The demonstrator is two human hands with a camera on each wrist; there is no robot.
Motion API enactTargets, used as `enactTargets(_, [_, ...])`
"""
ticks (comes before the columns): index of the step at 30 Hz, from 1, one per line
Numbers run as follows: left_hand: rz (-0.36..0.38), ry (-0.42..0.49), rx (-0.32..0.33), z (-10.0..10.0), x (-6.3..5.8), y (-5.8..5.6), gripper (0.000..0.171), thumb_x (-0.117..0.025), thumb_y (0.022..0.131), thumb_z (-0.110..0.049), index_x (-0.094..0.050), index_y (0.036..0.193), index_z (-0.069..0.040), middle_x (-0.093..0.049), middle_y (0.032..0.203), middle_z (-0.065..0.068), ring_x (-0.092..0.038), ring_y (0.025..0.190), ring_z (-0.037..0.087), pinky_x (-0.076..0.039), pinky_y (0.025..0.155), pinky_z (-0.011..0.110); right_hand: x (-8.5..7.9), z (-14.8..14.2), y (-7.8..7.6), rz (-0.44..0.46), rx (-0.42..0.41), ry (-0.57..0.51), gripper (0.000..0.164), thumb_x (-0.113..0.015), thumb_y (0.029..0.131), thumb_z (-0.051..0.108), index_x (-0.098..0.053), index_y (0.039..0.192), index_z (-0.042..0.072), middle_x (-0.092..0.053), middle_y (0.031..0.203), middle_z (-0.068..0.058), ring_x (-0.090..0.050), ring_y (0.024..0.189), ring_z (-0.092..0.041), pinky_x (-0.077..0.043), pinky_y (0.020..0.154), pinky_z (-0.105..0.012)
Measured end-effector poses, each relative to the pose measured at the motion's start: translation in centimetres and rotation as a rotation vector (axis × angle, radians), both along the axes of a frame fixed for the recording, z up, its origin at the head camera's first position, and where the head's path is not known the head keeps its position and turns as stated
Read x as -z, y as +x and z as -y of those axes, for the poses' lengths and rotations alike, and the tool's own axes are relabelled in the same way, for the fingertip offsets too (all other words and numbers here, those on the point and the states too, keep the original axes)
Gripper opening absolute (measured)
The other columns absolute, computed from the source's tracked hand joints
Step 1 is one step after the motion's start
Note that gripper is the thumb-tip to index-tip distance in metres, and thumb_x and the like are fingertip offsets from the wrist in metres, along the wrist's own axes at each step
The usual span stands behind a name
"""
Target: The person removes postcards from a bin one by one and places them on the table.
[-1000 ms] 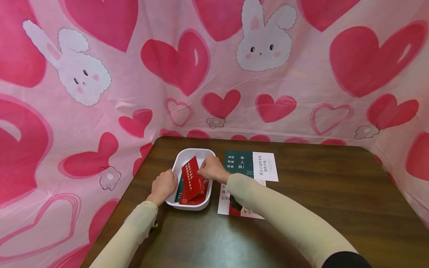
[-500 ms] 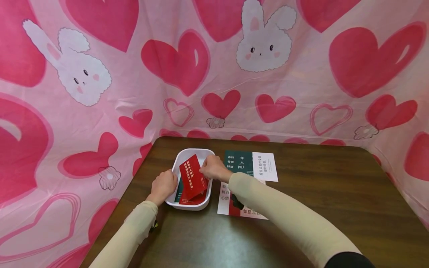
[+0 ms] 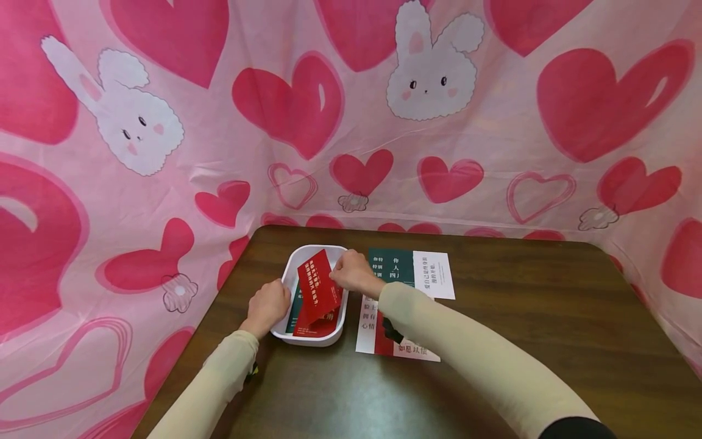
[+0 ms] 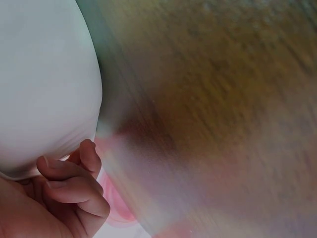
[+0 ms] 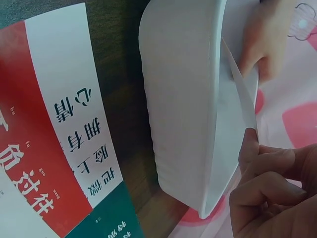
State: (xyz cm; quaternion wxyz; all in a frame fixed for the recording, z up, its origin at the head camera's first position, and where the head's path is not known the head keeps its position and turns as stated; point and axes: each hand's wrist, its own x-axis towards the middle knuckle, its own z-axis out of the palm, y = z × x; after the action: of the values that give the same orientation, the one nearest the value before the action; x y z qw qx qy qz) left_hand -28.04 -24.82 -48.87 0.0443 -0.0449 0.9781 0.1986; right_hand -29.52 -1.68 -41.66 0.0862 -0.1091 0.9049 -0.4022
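My right hand point(image 3: 355, 272) pinches a red card point(image 3: 318, 289) with white lettering by its right edge. That card leans tilted inside a white plastic tub point(image 3: 312, 342). Below it lie another red card point(image 3: 315, 331) and a green card point(image 3: 294, 313), partly covered. At the tub's left side, my left hand point(image 3: 267, 306) grips the rim; the left wrist view has its fingers point(image 4: 74, 186) curled by the white wall. In the right wrist view the held card point(image 5: 241, 89) shows almost edge-on above the rim.
Several printed cards lie on the brown table point(image 3: 521, 317) right of the tub: a green card point(image 3: 406, 277), a white card point(image 3: 433, 274), and a white and red card point(image 3: 366, 341) lower down, partly under the right sleeve. A pink heart-print cloth point(image 3: 373, 134) hangs behind and at the left.
The red card in my right hand has shifted and turned slightly, with its top edge tilting up. My right hand has moved a little to the right. The left hand stays on the rim.
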Motion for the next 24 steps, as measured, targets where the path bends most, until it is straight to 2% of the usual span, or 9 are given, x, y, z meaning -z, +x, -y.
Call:
enactTargets(9, [0.008,0.009,-0.005,-0.1,-0.1,0.1,0.031,-0.064,0.102,-0.020,-0.062,0.116,0.007,-0.065,0.089,0.014,-0.065,0.076,0.025,-0.062,0.073,0.047,-0.3,-1.1,-0.2,0.017,0.019,-0.051,0.021,-0.072,0.100,0.014,-0.080,0.084,0.003,-0.073,0.077,-0.009,-0.057,0.066,-0.019,-0.045,0.049,-0.026])
enactTargets(14, [-0.003,0.008,-0.004,-0.1,0.0,0.1,0.029,-0.063,0.102,-0.019,-0.062,0.114,0.007,-0.064,0.087,0.013,-0.065,0.075,0.026,-0.061,0.073,0.048,-0.6,-1.9,-0.6,0.016,0.040,-0.056,0.024,-0.071,0.101,0.014,-0.079,0.081,0.003,-0.069,0.074,-0.008,-0.054,0.064,-0.017,-0.043,0.049,-0.026])
enactTargets(18, [-0.014,0.006,0.006,0.0,-0.1,0.2,0.029,-0.062,0.102,-0.019,-0.062,0.113,0.007,-0.064,0.087,0.014,-0.065,0.075,0.026,-0.061,0.072,0.049,-1.0,-2.7,-0.5,-0.008,0.063,-0.070,0.023,-0.072,0.100,0.012,-0.079,0.081,0.001,-0.073,0.078,-0.010,-0.055,0.065,-0.017,-0.043,0.051,-0.027])
enactTargets(24, [-0.002,0.023,0.006,0.1,0.0,0.1,0.032,-0.063,0.102,-0.021,-0.062,0.116,0.007,-0.066,0.090,0.015,-0.065,0.076,0.025,-0.062,0.073,0.048,-1.2,-3.7,-0.4,-0.034,0.103,-0.080,0.018,-0.072,0.099,0.013,-0.081,0.089,0.000,-0.075,0.087,-0.009,-0.061,0.074,-0.019,-0.047,0.057,-0.028])
